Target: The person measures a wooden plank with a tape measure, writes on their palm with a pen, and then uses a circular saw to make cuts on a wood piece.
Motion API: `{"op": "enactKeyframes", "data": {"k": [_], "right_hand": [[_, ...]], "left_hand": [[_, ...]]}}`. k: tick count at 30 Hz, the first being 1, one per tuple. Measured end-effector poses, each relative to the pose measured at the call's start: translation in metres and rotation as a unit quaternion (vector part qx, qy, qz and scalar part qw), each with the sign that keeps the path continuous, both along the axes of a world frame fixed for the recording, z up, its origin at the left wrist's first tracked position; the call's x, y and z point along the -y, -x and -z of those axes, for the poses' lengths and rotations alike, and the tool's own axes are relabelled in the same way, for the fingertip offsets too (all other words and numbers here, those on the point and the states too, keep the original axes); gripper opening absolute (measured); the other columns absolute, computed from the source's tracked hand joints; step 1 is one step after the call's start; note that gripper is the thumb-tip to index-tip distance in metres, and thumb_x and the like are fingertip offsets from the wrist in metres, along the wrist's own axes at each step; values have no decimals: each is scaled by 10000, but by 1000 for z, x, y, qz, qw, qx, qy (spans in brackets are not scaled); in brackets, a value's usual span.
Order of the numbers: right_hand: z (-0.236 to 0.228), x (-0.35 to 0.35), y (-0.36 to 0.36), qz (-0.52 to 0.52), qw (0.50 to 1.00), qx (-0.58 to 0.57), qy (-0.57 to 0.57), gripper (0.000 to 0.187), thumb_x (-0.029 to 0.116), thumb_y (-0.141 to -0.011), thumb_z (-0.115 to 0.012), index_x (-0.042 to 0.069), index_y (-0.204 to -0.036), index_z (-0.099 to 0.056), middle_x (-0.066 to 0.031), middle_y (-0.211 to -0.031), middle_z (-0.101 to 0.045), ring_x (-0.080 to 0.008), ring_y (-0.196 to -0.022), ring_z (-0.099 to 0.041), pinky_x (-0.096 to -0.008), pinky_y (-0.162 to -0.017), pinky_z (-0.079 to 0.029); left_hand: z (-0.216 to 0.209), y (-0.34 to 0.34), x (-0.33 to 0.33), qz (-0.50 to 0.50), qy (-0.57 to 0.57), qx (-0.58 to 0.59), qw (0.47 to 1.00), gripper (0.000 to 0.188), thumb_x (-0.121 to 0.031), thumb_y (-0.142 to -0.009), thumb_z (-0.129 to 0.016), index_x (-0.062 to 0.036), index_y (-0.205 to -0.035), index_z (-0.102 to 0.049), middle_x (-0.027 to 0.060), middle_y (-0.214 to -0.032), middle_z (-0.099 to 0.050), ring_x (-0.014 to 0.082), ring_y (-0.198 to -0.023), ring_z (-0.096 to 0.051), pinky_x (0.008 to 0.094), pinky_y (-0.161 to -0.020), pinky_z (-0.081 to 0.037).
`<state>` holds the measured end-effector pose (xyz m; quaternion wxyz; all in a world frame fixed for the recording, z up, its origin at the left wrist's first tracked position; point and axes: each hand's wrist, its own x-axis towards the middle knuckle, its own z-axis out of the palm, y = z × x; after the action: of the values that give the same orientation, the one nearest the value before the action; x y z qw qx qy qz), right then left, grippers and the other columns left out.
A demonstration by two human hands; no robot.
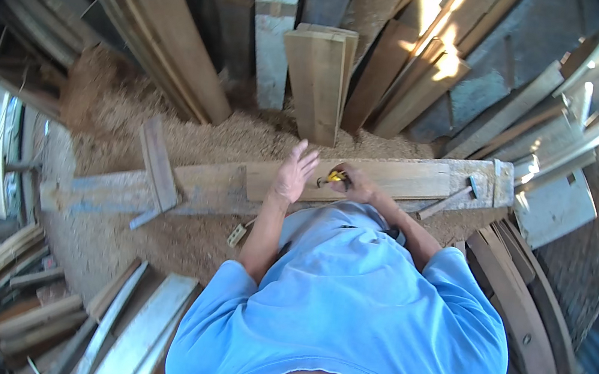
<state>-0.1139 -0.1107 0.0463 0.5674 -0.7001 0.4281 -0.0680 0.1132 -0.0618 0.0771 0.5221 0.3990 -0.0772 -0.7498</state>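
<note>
In front of my body, my right hand [360, 186] is closed around a small yellow and black tape measure [335, 177]. My left hand [293, 174] is raised just to the left of it, fingers stretched out and nothing in the palm. Both hands are above a pale wooden board [399, 180] that lies along a long, worn bench plank [216, 190]. A hammer [451, 198] rests on the plank's right part, its head pointing away from me. Whether any tape is drawn out is too small to tell.
A short wooden piece [158, 161] lies across the plank's left part. Tall boards [316, 83] lean at the back, above sawdust [117, 106]. A pale socket block [236, 235] is beside my left forearm. Timber stacks [143, 337] lie at the lower left, curved planks [525, 315] at the right.
</note>
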Motion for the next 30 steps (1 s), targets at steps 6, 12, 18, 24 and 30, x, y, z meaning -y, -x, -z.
{"op": "enactKeyframes", "data": {"k": [6, 12, 18, 24, 30], "right_hand": [[-4, 9, 84, -109, 932, -267, 221, 598, 185, -756, -752, 20, -1266, -488, -250, -1186, -570, -442, -1122, -560, -511, -925, -490], [7, 6, 119, -126, 938, -216, 241, 627, 184, -755, -760, 12, -1283, -469, -240, -1227, -562, -447, -1165, -525, -506, -974, -466], [-10, 10, 117, -62, 929, -244, 273, 680, 319, -762, -768, 41, -1323, -502, -216, -1281, -572, -439, -1203, -510, -520, -1037, -391], [-16, 26, 120, 15, 965, -225, 136, 606, 352, -865, -689, -3, -1317, -499, -306, -1256, -583, -458, -1091, -592, -525, -955, -441], [-70, 39, 92, 283, 940, 137, 130, 505, 418, -1007, -567, 15, -1305, -504, -125, -1104, -597, -229, -921, -607, -339, -862, -481]], "left_hand": [[-132, 52, 21, -53, 289, -242, 925, 956, -818, -866, -413, -337, -1611, -57, 278, -1636, -93, 507, -1498, -84, 620, -1203, -86], [-202, 72, 19, -60, 395, -215, 891, 973, -854, -862, -339, -340, -1606, 21, 266, -1645, 12, 530, -1493, -4, 662, -1187, -44], [-237, 74, 23, -42, 423, -180, 887, 983, -870, -854, -309, -352, -1598, 69, 262, -1645, 45, 527, -1494, 8, 655, -1188, -18], [-248, 72, 34, 3, 469, -181, 865, 940, -832, -889, -304, -338, -1602, 58, 283, -1633, 91, 550, -1482, 60, 665, -1180, -1], [-261, 67, 41, -3, 477, -172, 862, 935, -827, -892, -309, -343, -1601, 61, 264, -1638, 107, 506, -1494, 112, 621, -1188, 75]]}}
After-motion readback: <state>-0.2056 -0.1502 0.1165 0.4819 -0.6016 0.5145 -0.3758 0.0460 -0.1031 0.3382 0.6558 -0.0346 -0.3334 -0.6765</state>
